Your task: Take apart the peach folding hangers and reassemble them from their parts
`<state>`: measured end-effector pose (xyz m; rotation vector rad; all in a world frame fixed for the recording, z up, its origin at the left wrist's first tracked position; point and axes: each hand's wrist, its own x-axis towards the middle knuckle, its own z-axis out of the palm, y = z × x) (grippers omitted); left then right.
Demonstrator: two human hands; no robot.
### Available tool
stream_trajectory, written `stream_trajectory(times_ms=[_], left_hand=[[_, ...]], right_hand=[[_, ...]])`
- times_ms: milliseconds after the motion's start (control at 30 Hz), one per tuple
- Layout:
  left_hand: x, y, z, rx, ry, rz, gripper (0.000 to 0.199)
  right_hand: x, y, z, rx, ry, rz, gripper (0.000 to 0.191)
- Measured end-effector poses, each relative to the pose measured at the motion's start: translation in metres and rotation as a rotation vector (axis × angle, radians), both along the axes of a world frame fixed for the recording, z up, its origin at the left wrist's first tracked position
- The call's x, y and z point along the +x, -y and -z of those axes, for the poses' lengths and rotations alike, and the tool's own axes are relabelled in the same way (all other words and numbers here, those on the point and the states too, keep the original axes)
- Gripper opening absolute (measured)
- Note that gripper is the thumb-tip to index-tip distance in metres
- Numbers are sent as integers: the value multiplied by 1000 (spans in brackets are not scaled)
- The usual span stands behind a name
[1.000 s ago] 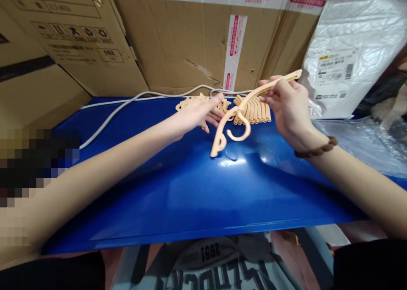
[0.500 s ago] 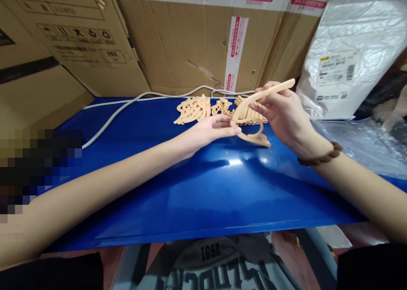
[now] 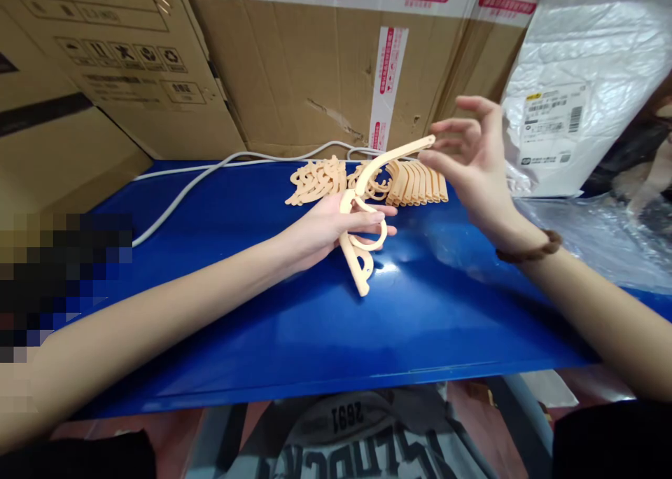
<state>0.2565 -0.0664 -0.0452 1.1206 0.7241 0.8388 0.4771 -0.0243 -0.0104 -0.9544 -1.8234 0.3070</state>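
Pale hanger (image 3: 393, 155) clamped mid-length in left hand (image 3: 326, 228), probably for balance; right hand (image 3: 481, 167) kept near tip, fingers apart.

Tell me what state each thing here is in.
Left hand: closed on the hanger
Right hand: open, fingers spread
Hanger: held above the table, tilted
Left pile: loose, jumbled
Right row: lined up side by side
Cable: lying in curves
Back carton: taped
Table: glossy

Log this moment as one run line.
left hand: grips peach hanger | right hand: open beside hanger's upper end, contact unclear | blue table: peach pieces grouped beyond hands
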Motion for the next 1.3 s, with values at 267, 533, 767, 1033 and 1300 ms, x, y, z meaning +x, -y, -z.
stream_trajectory(times_ms=[267, 533, 767, 1033, 1300], left_hand=[[1, -1, 5, -134, -20, 85, 9], [-2, -2, -2, -227, 166, 137, 18], [-5, -6, -12, -216, 141, 164, 4], [7, -5, 1, 182, -262, -70, 16], [14, -39, -12, 233, -352, -131, 27]], right_hand=[[-11, 16, 12, 379, 1005, -25, 34], [-12, 20, 17, 295, 1014, 71, 30], [-32, 33, 20, 118, 1109, 170, 35], [-17, -26, 10, -305, 948, 273, 33], [-3, -97, 19, -268, 896, 585, 30]])
